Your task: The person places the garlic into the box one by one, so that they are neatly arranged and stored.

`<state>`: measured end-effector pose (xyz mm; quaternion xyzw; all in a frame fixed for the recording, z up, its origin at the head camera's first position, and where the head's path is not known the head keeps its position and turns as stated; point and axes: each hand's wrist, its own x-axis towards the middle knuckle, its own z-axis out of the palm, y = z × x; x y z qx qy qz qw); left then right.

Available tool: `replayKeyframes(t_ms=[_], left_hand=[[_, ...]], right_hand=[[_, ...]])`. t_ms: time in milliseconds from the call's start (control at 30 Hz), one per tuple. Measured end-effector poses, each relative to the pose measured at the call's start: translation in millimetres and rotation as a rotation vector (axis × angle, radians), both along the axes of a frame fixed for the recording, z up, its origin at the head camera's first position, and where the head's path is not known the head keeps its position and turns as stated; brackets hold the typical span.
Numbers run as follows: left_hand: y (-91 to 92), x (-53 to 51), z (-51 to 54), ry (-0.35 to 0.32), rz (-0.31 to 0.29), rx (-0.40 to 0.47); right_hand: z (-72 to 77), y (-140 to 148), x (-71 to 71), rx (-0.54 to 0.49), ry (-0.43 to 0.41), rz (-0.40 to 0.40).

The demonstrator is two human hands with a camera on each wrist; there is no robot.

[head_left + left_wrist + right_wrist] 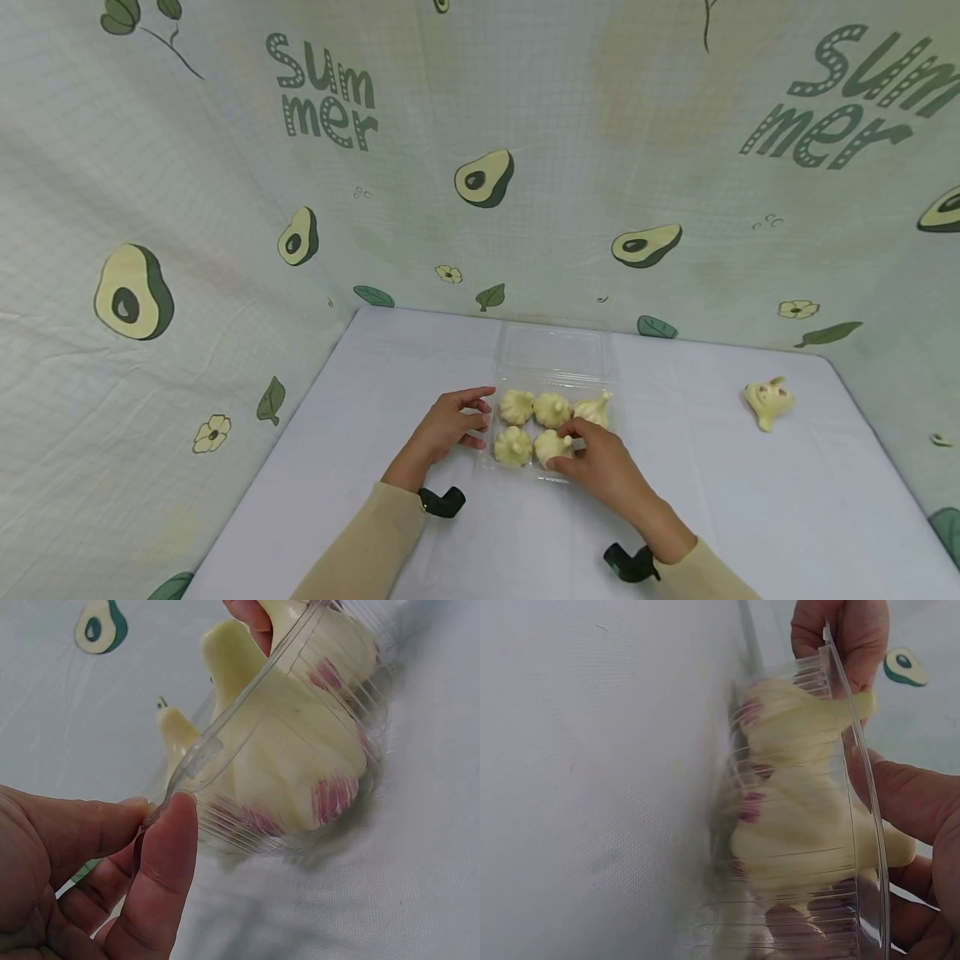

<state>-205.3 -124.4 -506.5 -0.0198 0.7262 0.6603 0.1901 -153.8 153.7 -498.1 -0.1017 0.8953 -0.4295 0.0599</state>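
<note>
A clear plastic clamshell box (259, 838) with its lid (555, 352) folded back holds several garlic bulbs in two rows. At its left side, my left hand (454, 423) pinches the rim between thumb and finger, as the left wrist view shows. My right hand (600, 462) reaches over the front of the box and grips a garlic bulb (549, 448) in the front row. Beside that one sits another bulb (513, 447), and behind stand the back-row bulbs (552, 409). The right hand covers the front right part of the box.
A lone garlic bulb (768, 402) lies tipped over on the white tablecloth (720, 500) at the right. A cloth backdrop (555, 108) printed with avocados rises behind and at the sides. Black wrist cameras (442, 502) sit on both wrists.
</note>
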Motion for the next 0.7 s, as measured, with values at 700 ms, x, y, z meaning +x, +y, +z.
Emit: replayKeyframes(t_ms=[700], left_hand=[[0.2,0.8,1.0,-0.005,0.003,0.009]], right_hand=[[-1.7,0.1,8.0,0.122,0.246,0.004]])
